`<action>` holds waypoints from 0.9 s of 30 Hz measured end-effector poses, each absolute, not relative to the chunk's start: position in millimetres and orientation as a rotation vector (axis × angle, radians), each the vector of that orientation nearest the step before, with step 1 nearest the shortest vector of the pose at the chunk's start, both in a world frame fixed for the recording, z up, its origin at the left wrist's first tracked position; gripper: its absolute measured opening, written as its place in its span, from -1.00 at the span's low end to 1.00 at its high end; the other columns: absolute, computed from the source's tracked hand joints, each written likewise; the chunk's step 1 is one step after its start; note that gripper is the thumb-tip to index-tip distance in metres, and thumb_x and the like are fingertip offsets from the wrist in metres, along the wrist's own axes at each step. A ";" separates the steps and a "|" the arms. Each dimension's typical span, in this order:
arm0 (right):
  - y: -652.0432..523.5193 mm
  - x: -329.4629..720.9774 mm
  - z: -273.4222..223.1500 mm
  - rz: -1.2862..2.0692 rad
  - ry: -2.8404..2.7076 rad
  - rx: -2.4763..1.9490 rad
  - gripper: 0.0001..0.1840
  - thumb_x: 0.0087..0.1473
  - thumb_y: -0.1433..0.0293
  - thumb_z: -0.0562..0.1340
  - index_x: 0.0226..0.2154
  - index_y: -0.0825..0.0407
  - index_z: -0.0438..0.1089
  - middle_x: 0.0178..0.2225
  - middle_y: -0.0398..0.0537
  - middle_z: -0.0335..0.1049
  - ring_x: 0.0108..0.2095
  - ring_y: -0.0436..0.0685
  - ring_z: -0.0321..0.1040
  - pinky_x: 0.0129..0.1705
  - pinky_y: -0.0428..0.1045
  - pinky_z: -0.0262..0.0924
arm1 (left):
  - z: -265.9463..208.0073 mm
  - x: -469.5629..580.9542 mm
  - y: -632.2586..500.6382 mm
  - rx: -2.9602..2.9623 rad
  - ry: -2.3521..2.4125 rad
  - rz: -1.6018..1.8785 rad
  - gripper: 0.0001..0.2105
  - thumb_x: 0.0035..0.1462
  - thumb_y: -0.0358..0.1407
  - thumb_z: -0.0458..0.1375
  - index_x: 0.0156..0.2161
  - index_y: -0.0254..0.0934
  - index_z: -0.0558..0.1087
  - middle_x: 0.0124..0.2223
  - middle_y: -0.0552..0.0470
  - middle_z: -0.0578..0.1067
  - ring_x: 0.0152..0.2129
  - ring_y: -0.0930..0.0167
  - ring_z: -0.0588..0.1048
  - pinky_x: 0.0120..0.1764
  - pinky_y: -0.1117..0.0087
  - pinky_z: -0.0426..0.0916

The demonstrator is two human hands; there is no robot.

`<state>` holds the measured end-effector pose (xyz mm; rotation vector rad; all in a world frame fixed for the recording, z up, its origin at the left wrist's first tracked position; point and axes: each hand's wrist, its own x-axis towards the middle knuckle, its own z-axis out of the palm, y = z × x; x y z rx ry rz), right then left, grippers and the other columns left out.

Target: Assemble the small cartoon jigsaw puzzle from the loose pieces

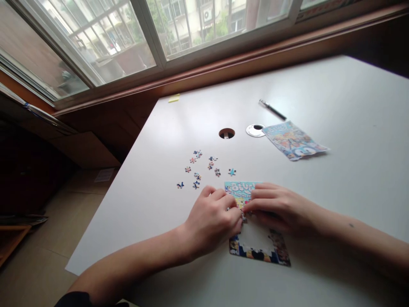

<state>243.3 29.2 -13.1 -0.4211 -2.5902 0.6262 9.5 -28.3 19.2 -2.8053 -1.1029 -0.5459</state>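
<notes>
- Presently, left hand (219, 213): fingers bent over the left side of a rectangular, multicoloured jigsaw puzzle (256, 254), centre unfilled; whether gripping a piece, cannot tell.
- Right hand (277, 204): fingers laid across the puzzle's right side; grip likewise unclear.
- Beyond left hand: small, multicoloured, knobbed loose pieces (217, 172).
- Advisable: brace the puzzle, align tabs squarely, press flat.

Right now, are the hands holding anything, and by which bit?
I can't tell: the left hand and right hand are at the puzzle, but whether either holds any part of it is hidden.
</notes>
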 end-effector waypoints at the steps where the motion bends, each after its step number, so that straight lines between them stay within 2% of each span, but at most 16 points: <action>1: 28.9 243.0 -12.2 0.626 -2.590 -0.426 -0.79 0.22 0.48 0.16 -0.14 -0.01 0.46 -0.42 -0.07 0.37 -0.36 0.08 0.19 -0.25 0.00 0.12 | 19.4 9.0 -27.8 -2.803 -1.081 -0.551 -0.81 0.28 -0.31 0.10 -0.37 -0.26 0.48 -0.35 0.05 0.52 -0.34 0.40 0.43 -0.21 0.27 0.18; 9: 27.8 240.8 -7.6 0.625 -2.585 -0.434 -0.78 0.21 0.50 0.16 -0.16 -0.03 0.46 -0.39 -0.05 0.40 -0.37 0.08 0.23 -0.26 0.00 0.15 | 16.2 6.9 -28.6 -2.731 -0.875 -0.509 -0.85 0.26 -0.40 0.13 -0.36 -0.28 0.45 -0.35 0.05 0.50 -0.38 0.42 0.37 -0.30 0.28 0.14; 14: 27.6 240.9 -4.2 0.620 -2.593 -0.442 -0.78 0.20 0.50 0.16 -0.16 -0.03 0.46 -0.39 -0.06 0.40 -0.36 0.08 0.24 -0.27 -0.02 0.14 | 20.2 -7.3 -14.5 -2.707 -0.867 -0.560 -0.92 0.28 -0.33 0.14 -0.25 -0.23 0.48 -0.27 0.05 0.52 -0.30 0.41 0.41 -0.25 0.26 0.17; 17: 28.5 241.4 -4.5 0.632 -2.606 -0.440 -0.76 0.20 0.51 0.16 -0.13 -0.03 0.46 -0.39 -0.06 0.41 -0.37 0.08 0.23 -0.27 -0.01 0.14 | 24.0 -22.6 1.4 -2.561 -0.948 -0.577 -0.89 0.28 -0.39 0.12 -0.28 -0.21 0.46 -0.26 0.06 0.53 -0.23 0.38 0.41 -0.20 0.25 0.18; 21: 29.9 242.4 -7.8 0.659 -2.592 -0.419 -0.75 0.19 0.51 0.16 -0.12 -0.03 0.46 -0.41 -0.06 0.39 -0.39 0.08 0.22 -0.28 -0.01 0.14 | 25.8 -35.5 14.9 -2.503 -0.891 -0.395 -0.83 0.24 -0.48 0.11 -0.36 -0.24 0.45 -0.31 0.06 0.52 -0.20 0.35 0.42 -0.19 0.25 0.16; 24: 29.5 242.1 -8.1 0.658 -2.584 -0.431 -0.76 0.20 0.50 0.16 -0.12 -0.03 0.46 -0.40 -0.06 0.40 -0.38 0.08 0.23 -0.27 -0.01 0.15 | 28.2 -42.8 22.0 -2.635 -0.884 -0.298 -0.84 0.25 -0.43 0.12 -0.36 -0.23 0.49 -0.29 0.04 0.53 -0.19 0.35 0.42 -0.14 0.24 0.18; 27: 28.8 241.5 -7.2 0.647 -2.584 -0.446 -0.78 0.22 0.48 0.16 -0.13 -0.04 0.46 -0.39 -0.05 0.41 -0.37 0.08 0.26 -0.26 -0.01 0.17 | 30.0 -58.1 36.9 -2.686 -1.107 -0.388 -0.83 0.26 -0.34 0.13 -0.35 -0.22 0.53 -0.23 0.03 0.56 -0.20 0.35 0.43 -0.11 0.22 0.19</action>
